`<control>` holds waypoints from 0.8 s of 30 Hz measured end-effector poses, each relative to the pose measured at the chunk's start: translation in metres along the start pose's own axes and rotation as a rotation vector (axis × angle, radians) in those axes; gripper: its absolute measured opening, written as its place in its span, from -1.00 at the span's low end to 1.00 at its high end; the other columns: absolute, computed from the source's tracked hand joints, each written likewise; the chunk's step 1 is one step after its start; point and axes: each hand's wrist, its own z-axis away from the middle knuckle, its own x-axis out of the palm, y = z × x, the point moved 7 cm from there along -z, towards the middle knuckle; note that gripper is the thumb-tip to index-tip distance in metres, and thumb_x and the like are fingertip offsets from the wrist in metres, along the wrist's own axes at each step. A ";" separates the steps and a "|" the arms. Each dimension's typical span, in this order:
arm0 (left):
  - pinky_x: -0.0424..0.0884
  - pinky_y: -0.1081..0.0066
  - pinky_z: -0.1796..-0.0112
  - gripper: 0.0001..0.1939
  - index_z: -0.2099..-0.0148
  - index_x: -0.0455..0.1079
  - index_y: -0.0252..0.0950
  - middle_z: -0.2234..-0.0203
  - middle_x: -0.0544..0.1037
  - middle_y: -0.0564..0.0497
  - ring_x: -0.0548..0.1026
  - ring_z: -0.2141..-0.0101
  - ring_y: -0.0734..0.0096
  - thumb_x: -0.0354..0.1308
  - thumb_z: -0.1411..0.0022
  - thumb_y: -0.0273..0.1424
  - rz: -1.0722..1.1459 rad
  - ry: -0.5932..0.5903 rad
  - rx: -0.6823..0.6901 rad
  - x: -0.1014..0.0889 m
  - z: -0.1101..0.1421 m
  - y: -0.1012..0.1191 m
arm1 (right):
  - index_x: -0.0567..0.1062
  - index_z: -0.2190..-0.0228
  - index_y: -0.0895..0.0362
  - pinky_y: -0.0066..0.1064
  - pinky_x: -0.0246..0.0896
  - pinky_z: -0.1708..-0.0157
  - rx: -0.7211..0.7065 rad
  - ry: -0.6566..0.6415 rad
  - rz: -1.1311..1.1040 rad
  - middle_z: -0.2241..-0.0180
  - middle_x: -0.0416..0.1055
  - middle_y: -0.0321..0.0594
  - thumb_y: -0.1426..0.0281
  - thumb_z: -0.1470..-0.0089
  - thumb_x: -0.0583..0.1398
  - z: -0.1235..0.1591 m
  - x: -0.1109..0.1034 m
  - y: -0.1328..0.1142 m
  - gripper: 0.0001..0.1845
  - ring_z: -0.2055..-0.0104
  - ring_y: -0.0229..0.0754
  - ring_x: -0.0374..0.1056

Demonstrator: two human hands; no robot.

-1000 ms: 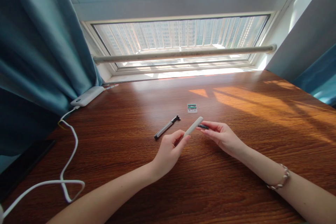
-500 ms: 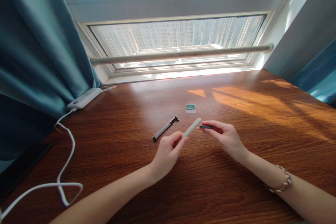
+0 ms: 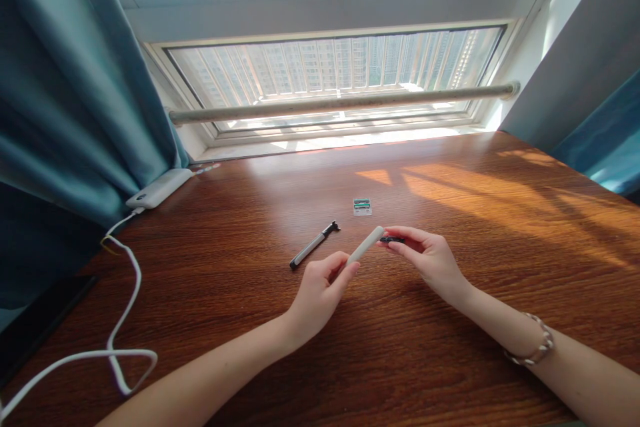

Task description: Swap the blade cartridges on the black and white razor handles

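My left hand [image 3: 323, 290] is closed around the lower end of a slim, off-white rounded stick [image 3: 367, 245], which slants up to the right. My right hand [image 3: 435, 260] pinches a small, flat dark piece [image 3: 392, 239] that looks like a razor blade cartridge; the fingers partly cover it. That piece is right beside the stick's upper end, and I cannot tell whether they touch. On the table, left of the stick, lies a silver-and-black razor handle [image 3: 311, 249]. Beyond my hands sits a small clear case [image 3: 363, 207] with green-edged strips inside.
The brown wooden table [image 3: 225, 293] runs up to the window with its horizontal bar [image 3: 340, 104]. At the left, a white power bank or adapter [image 3: 160, 188] has a white cable [image 3: 135, 280] looping towards me. Blue curtains [image 3: 75, 80] hang at the left.
The dark piece in my right hand has tilted slightly and sits a touch closer to the stick's end. My left hand holds its place, and the view has shifted very slightly.
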 end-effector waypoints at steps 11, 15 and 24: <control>0.00 0.51 0.52 -0.71 0.47 0.25 -0.35 0.66 0.15 0.15 0.09 0.59 0.58 -0.08 -0.23 -0.29 -0.219 -0.078 0.093 0.010 0.002 0.003 | 0.08 -0.08 0.04 -0.28 0.31 0.21 -0.187 0.004 0.312 0.26 0.49 -0.21 0.39 0.05 0.21 0.007 -0.002 -0.021 -0.33 0.25 -0.12 0.42; -0.01 0.51 0.53 -0.69 0.50 0.20 -0.34 0.67 0.13 0.16 0.08 0.60 0.57 -0.10 -0.24 -0.29 -0.257 -0.029 0.076 0.005 0.001 0.004 | 0.11 -0.07 0.06 -0.25 0.26 0.13 -0.212 0.030 0.321 0.29 0.50 -0.21 0.35 0.09 0.25 0.007 -0.004 -0.019 -0.30 0.22 -0.10 0.41; -0.02 0.51 0.54 -0.68 0.52 0.15 -0.33 0.67 0.10 0.16 0.06 0.60 0.57 -0.10 -0.23 -0.29 -0.250 -0.004 0.076 0.002 0.001 0.004 | 0.11 -0.07 0.05 -0.36 0.33 0.40 -0.174 0.047 0.248 0.29 0.50 -0.18 0.34 0.10 0.25 0.004 -0.007 -0.017 -0.30 0.35 -0.14 0.42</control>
